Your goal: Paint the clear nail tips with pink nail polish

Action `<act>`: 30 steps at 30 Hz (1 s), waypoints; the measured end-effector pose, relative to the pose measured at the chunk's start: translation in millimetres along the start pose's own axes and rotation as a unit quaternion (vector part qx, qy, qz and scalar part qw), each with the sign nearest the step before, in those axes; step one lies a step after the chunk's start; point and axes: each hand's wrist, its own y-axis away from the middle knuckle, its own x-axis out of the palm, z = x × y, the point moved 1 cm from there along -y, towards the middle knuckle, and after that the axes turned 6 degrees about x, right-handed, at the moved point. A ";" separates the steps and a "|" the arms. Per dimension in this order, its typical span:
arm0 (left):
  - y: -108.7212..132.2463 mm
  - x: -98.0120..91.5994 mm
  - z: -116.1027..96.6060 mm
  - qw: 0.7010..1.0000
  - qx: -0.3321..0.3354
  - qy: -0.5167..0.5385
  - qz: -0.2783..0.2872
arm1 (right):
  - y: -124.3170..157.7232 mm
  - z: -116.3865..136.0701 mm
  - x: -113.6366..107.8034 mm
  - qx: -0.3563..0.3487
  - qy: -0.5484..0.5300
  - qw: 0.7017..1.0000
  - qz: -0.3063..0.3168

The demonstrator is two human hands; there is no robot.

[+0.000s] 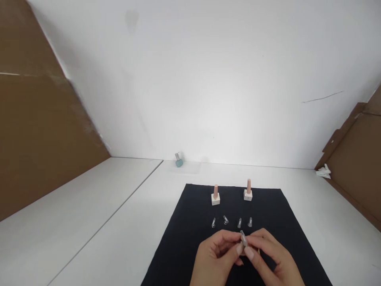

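Note:
Both my hands meet low in the view over a black mat [184, 230]. My left hand [216, 258] and my right hand [272, 260] pinch a small clear nail tip [243, 238] between their fingertips. Just beyond them several more clear nail tips [225, 220] lie in a row on the mat. Further back stand two nail polish bottles with pink caps and white bases, one on the left [215, 195] and one on the right [248, 190].
A teal polish bottle [179, 160] stands by the white back wall on the white table [89, 222]. Brown cardboard panels rise at the left [38, 139] and right [354, 167]. A small white clip-like object [324, 171] lies at the right panel's foot.

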 end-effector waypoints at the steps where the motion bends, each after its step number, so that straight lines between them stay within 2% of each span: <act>1: 0.4 -2.3 -0.8 1.000 0.006 0.000 -0.012 | 1.3 -0.3 2.7 -0.016 0.011 1.000 0.012; 4: 1.2 -14.4 -5.2 0.998 0.032 -0.003 -0.048 | -3.8 6.4 1.0 -0.060 0.050 0.996 0.040; 6: 0.3 -27.3 -11.1 0.996 0.047 -0.008 -0.078 | -19.4 16.8 -5.3 -0.054 0.086 0.993 0.058; 9: -6.8 -50.0 -25.0 0.990 0.047 -0.014 -0.132 | -61.7 33.3 -7.0 0.004 0.145 0.987 0.071; 13: -29.6 -73.1 -46.7 0.979 0.059 -0.025 -0.191 | -123.6 40.8 21.5 0.045 0.193 0.976 0.089; 15: -43.7 -78.6 -53.4 0.979 0.070 -0.035 -0.189 | -143.6 39.1 39.7 0.052 0.218 0.970 0.094; 18: -61.6 -82.5 -53.1 0.980 0.079 -0.050 -0.178 | -155.7 35.7 55.4 0.053 0.254 0.960 0.105; 24: -78.0 -86.8 -30.3 0.980 0.099 -0.093 -0.144 | -152.3 31.2 50.9 0.042 0.291 0.952 0.085; 30: -82.6 -84.4 -18.6 0.979 0.128 -0.147 -0.061 | -154.9 25.7 55.2 0.027 0.297 0.950 0.092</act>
